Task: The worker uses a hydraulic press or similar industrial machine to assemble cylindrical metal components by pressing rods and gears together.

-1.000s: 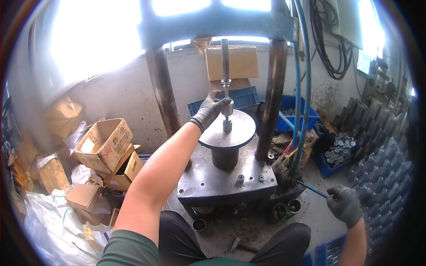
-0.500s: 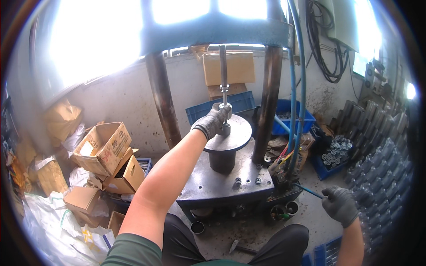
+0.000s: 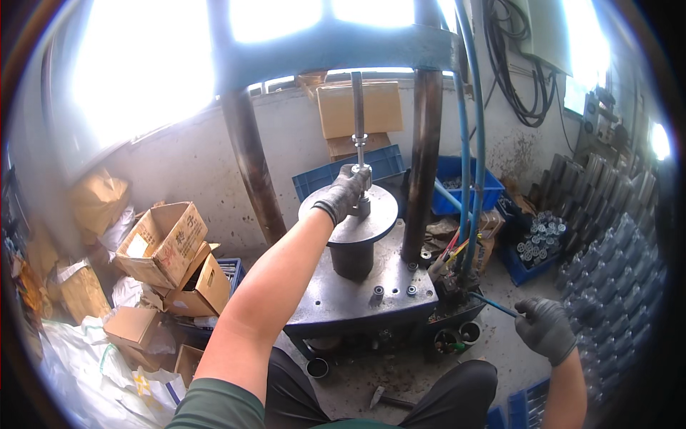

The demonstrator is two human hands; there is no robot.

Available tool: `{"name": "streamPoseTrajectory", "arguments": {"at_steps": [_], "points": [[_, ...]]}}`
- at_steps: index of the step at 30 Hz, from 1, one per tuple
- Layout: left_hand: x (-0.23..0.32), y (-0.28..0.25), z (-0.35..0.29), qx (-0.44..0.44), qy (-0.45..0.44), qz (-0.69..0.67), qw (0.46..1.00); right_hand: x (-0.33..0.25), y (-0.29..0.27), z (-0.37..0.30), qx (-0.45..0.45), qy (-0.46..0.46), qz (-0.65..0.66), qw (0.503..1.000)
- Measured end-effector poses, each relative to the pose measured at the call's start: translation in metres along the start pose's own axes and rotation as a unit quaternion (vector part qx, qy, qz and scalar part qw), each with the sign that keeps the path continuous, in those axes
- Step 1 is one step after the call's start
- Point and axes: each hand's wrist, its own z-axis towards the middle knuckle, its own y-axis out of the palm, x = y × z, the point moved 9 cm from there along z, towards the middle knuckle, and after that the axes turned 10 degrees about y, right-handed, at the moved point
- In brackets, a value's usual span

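My gloved left hand (image 3: 343,192) is closed around a small metal part (image 3: 365,208) on the round steel plate (image 3: 382,216) of a press. The fingers cover much of that part. From above, a slim steel press rod (image 3: 359,104) comes down with its narrow tip at the top of the part; the exact contact is hidden by the glove. Off to the right, my gloved right hand (image 3: 547,329) grips the end of a blue lever (image 3: 494,305) that slopes down from the machine's side.
Several small round fittings (image 3: 378,292) stand on the press table (image 3: 336,304). Thick columns (image 3: 426,157) flank the plate. Cardboard boxes (image 3: 163,243) crowd the left. Blue bins (image 3: 468,187) and stacked metal tubes (image 3: 614,279) lie right. A hammer (image 3: 386,400) rests on the floor between my legs.
The view has shifted slightly, so the press appears a little farther left. Both hands keep their grips, and the lever shows no clear movement.
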Motion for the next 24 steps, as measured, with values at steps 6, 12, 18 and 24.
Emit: {"name": "streamPoseTrajectory", "arguments": {"at_steps": [6, 12, 18, 24], "points": [[0.006, -0.018, 0.011, 0.047, 0.048, 0.122, 0.990, -0.005, 0.000, 0.001, 0.005, -0.023, 0.005, 1.000], [0.085, -0.015, 0.011, 0.094, 0.248, -0.001, 0.964, -0.001, 0.000, 0.000, 0.009, -0.021, -0.001, 1.000], [0.083, -0.011, 0.022, 0.115, 0.245, -0.038, 0.962, -0.002, 0.002, -0.001, -0.006, -0.021, -0.013, 1.000], [0.085, -0.003, 0.017, 0.141, 0.268, -0.052, 0.952, 0.006, 0.018, -0.005, -0.084, -0.046, -0.115, 0.989]]}}
